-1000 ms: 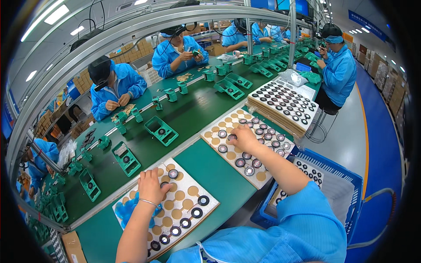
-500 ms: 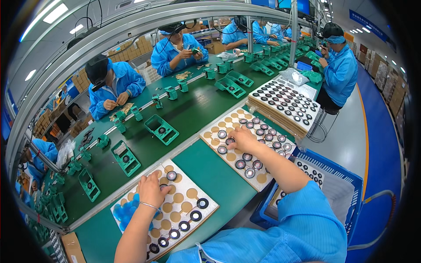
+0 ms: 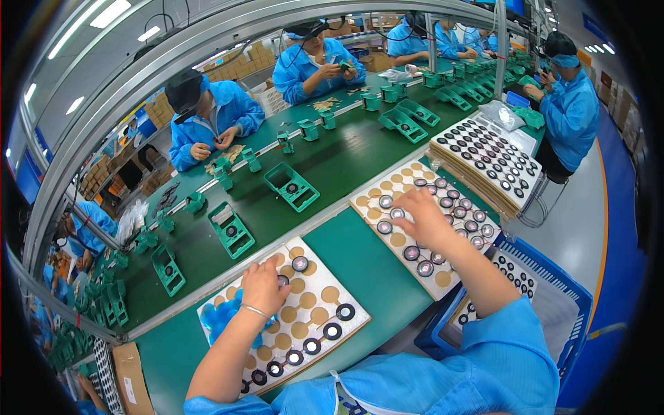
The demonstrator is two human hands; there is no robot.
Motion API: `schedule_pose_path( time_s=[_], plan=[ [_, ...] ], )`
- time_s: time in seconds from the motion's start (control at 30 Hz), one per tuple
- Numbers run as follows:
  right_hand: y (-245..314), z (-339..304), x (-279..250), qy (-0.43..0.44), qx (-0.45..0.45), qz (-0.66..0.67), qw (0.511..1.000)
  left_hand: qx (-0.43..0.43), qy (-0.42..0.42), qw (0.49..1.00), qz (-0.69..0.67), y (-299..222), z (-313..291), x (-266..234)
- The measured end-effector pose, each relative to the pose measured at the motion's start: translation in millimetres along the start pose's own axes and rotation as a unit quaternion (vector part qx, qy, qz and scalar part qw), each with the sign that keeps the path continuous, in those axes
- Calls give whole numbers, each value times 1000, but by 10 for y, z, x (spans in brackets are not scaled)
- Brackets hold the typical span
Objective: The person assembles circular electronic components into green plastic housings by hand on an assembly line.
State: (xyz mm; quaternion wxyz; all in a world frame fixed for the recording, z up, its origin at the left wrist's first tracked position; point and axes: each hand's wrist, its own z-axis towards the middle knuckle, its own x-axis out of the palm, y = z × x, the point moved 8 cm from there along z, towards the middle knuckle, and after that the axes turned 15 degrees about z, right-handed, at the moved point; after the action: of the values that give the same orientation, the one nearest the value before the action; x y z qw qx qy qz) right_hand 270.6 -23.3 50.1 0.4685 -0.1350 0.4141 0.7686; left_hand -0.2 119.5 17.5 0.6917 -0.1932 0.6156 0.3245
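My left hand [image 3: 263, 289], with a bangle at the wrist, is over the left white foam board [image 3: 349, 285]. Its fingers and thumb curl around a small round black-rimmed speaker [image 3: 283, 281]. Another speaker [image 3: 299, 263] sits just beyond, and several speakers line the board's near and right edges. Blue film [image 3: 223, 315] lies partly under my left forearm. Reaching over the right foam board [image 3: 443, 285], my right hand [image 3: 423, 220] has its thumb and fingers parted beside a speaker [image 3: 397, 214], which rests on the board. Many speakers cover that board's right side.
Green plastic housings [image 3: 292, 187] stand on the green conveyor [image 3: 332, 181] beyond a metal rail. A stack of speaker-filled boards [image 3: 484, 162] is at the far right. A blue crate [image 3: 577, 290] is beside my right arm. Co-workers in blue sit across the line.
The whole view has shifted, moving the scene rightward in the picture. The fingers of my right hand have spread apart near the speaker. My left hand stays around its speaker over the left board.
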Motion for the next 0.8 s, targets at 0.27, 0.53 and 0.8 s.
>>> schedule_pose_path(
  time_s=[0.27,0.53,0.8],
  plan=[
    [1374,-260,391,-50,-246,215,944,170,-113,965,-165,-923,998,-571],
    [1384,-376,650,-90,-292,254,918,200,-43,975,-86,-1480,1695,219],
    [1216,-358,675,-72,-243,299,920,254,-91,963,-24,-1767,1705,120]
  ],
)
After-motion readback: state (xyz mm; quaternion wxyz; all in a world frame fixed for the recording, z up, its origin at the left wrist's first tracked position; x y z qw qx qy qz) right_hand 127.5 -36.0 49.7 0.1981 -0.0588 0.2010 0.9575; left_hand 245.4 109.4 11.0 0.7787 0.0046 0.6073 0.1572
